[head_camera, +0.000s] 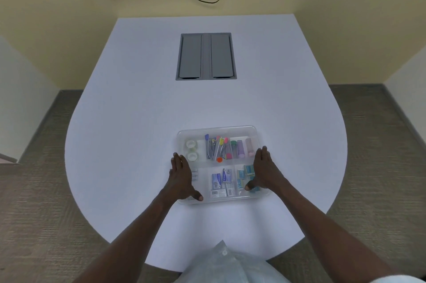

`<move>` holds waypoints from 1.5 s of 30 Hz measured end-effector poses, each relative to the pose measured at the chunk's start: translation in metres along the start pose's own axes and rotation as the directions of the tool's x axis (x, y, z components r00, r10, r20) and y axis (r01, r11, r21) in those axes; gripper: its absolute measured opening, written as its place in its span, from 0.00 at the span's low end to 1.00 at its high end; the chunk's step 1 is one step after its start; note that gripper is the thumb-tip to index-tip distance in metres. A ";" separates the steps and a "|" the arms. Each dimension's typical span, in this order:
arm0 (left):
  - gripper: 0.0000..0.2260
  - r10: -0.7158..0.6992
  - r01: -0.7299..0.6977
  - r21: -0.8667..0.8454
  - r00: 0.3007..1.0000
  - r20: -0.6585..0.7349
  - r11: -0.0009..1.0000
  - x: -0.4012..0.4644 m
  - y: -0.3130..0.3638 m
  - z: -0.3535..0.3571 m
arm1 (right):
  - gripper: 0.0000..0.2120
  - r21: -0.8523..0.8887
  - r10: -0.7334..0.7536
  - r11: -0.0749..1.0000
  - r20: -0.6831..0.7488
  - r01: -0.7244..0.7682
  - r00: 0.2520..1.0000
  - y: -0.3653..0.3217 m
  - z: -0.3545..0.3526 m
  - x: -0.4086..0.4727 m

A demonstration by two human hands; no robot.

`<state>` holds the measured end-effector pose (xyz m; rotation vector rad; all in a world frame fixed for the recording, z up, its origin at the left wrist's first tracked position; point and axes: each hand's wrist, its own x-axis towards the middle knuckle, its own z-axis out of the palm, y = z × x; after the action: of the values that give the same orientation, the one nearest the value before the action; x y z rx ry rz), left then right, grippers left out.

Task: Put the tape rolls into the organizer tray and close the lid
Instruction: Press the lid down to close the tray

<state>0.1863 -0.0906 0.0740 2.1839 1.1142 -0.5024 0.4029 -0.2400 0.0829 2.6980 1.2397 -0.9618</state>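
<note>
While two tape rolls point(191, 150) sit in the far-left compartment, left hand point(182, 178) and right hand point(265, 172) press flat, fingers extended, on the organizer tray's clear lid point(230, 129), gripping nothing.

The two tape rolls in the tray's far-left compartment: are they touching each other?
Cannot tell. In the head view the far tape roll and near tape roll sit right next to each other in the tray, but blur hides any contact or gap.

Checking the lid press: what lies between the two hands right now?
In the head view, the clear organizer tray spans the gap between the left hand and right hand. The tape rolls sit in its far-left compartment.
</note>
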 end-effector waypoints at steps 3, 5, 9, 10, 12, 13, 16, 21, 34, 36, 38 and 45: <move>0.71 -0.005 0.004 0.051 1.000 0.011 0.999 0.005 -0.001 0.003 | 0.67 -0.073 -0.030 0.997 -0.001 0.030 1.000 -0.003 0.006 0.004; 0.71 -0.008 0.008 0.068 1.000 0.007 0.998 0.007 -0.003 0.006 | 0.65 -0.105 -0.047 0.994 -0.039 0.042 0.998 -0.003 0.013 0.005; 0.72 -0.007 0.007 0.094 1.000 0.006 0.996 0.011 -0.005 0.006 | 0.60 -0.174 -0.080 0.983 -0.085 0.064 0.993 -0.004 0.015 0.005; 0.71 -0.010 0.009 0.109 1.000 0.009 0.994 0.011 -0.004 0.006 | 0.61 -0.173 -0.078 0.983 -0.080 0.064 0.994 -0.005 0.014 0.005; 0.71 -0.017 0.014 0.125 1.000 0.019 0.992 0.011 -0.002 0.004 | 0.64 -0.154 -0.071 0.986 -0.047 0.063 0.996 -0.003 0.012 0.007; 0.71 -0.022 0.018 0.126 0.999 0.028 0.992 0.012 -0.001 0.003 | 0.66 -0.133 -0.067 0.989 -0.020 0.064 0.998 -0.002 0.010 0.007; 0.72 -0.036 0.031 0.140 0.999 0.037 0.990 0.013 0.002 0.002 | 0.68 -0.065 -0.043 0.997 0.024 0.044 0.999 0.001 0.000 0.010; 0.73 0.058 -0.050 0.187 0.998 -0.038 0.981 0.035 0.009 -0.015 | 0.64 -0.080 -0.101 0.992 -0.103 0.093 0.990 -0.003 -0.022 0.033; 0.76 0.107 -0.107 0.386 0.994 0.021 0.916 0.078 0.000 -0.044 | 0.66 -0.359 -0.214 0.912 -0.003 0.198 0.977 -0.013 -0.034 0.087; 0.76 0.106 -0.106 0.371 0.994 0.023 0.923 0.080 -0.001 -0.044 | 0.65 -0.338 -0.204 0.922 -0.005 0.191 0.979 -0.014 -0.032 0.089; 0.76 0.096 -0.102 0.362 0.995 0.034 0.926 0.081 0.002 -0.044 | 0.65 -0.330 -0.198 0.926 -0.009 0.184 0.980 -0.017 -0.030 0.090; 0.74 0.094 -0.111 0.376 0.994 0.062 0.920 0.081 0.010 -0.043 | 0.65 -0.356 -0.218 0.915 -0.049 0.187 0.975 -0.016 -0.028 0.089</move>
<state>0.2430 -0.0187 0.0617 2.5344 0.9316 -0.7672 0.4505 -0.1607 0.0610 2.3915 1.5633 -0.5685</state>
